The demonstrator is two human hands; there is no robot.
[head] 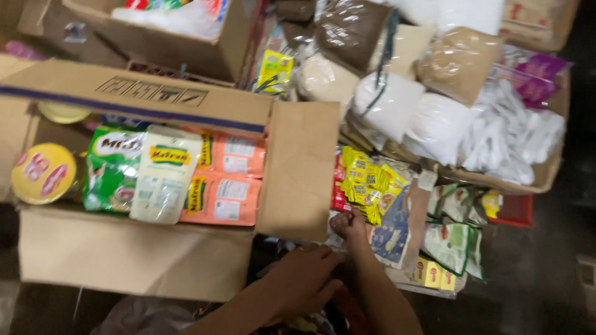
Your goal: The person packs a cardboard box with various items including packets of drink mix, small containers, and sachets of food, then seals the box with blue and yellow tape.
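Both hands sit low in the head view, close together in the dim gap beside an open cardboard box point(124, 254). The left hand point(304, 279) lies palm down with its fingers loosely curled, resting just at the lower right corner of the box; whether it grips anything cannot be told, since the spot beneath it is dark and blurred. The right hand point(349, 226) reaches further forward, fingers bunched around a small reddish packet point(340, 220) at the foot of a hanging strip of yellow sachets point(366, 183), just right of the box's opened side flap point(298, 167).

Inside the box lie two orange pouches point(222, 198), a pale cream pouch point(162, 177) across them, a green bag point(107, 167) and a yellow-lidded tin point(42, 174) at the left end. Right of the hands stand a blue printed packet point(392, 232), green and white packets point(452, 242) and small yellow cartons point(434, 273). Behind them a second carton carries clear bags of white powder point(434, 124), a brown-filled bag point(456, 62) and a bag of white plastic spoons point(515, 133).
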